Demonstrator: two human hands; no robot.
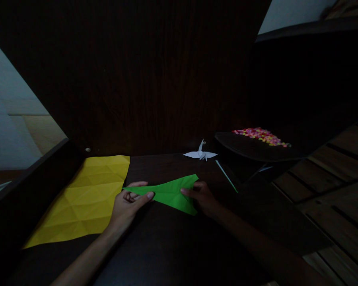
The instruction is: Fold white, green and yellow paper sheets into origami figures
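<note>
A folded sheet of green paper (170,193) is held between my two hands above the dark desk top. It narrows to a point at the left and widens to a forked edge at the right. My left hand (129,202) pinches the narrow part, thumb on top and fingers beneath. At the wide end my right hand (202,196) grips the paper, its thumb lying on the upper face and the other fingers mostly hidden behind. Just left of my left hand lies a creased yellow paper sheet (86,198), flat on the desk.
Behind the green paper sits a white origami crane (201,154). A thin pale-green strip (226,176) lies to the right. Small pink, red and yellow pieces (264,136) are heaped on a dark rounded surface (241,146). A dark wooden panel (155,79) rises at the back.
</note>
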